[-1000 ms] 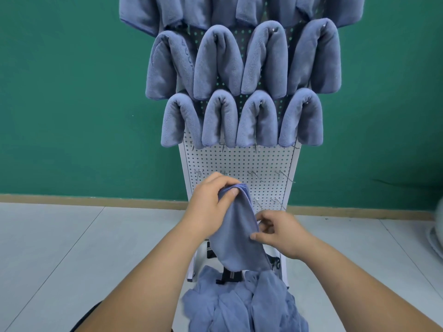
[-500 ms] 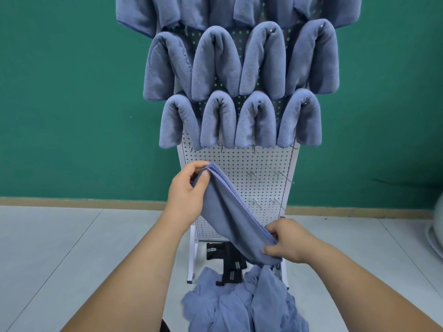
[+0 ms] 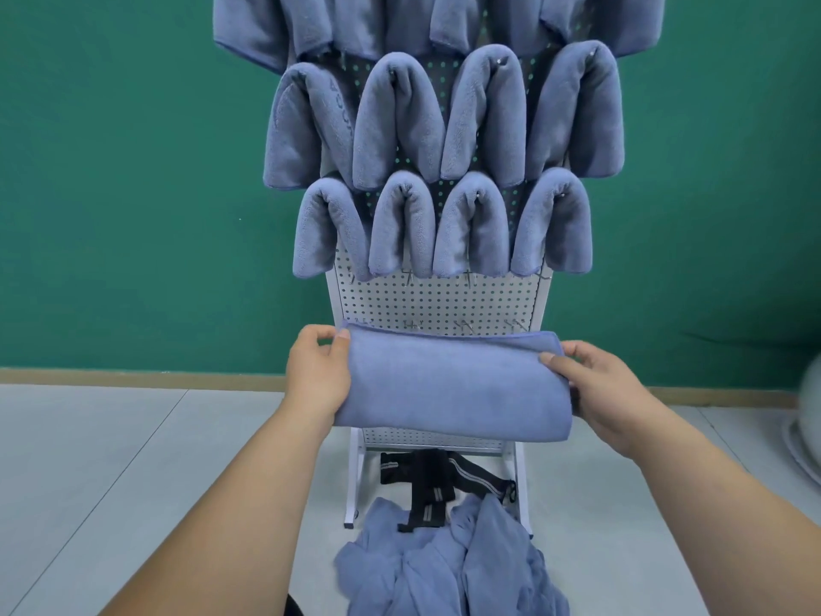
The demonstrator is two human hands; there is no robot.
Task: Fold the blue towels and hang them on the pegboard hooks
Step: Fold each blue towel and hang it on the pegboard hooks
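Note:
A folded blue towel [image 3: 453,386] is stretched level in front of the lower part of the white pegboard [image 3: 437,304]. My left hand [image 3: 317,377] pinches its left end and my right hand [image 3: 597,384] pinches its right end. Several folded blue towels [image 3: 444,224] hang over hooks in rows on the upper board. Bare metal hooks [image 3: 464,324] show just above the held towel. A heap of loose blue towels [image 3: 448,566] lies on the floor below.
The pegboard stands on white legs [image 3: 355,477] against a green wall. Black straps [image 3: 437,484] lie under it on the grey tiled floor. A white rounded object [image 3: 806,420] sits at the right edge.
The towel hung bunched and then slanted between my hands; now my hands have drawn apart and hold it stretched out level in front of the pegboard.

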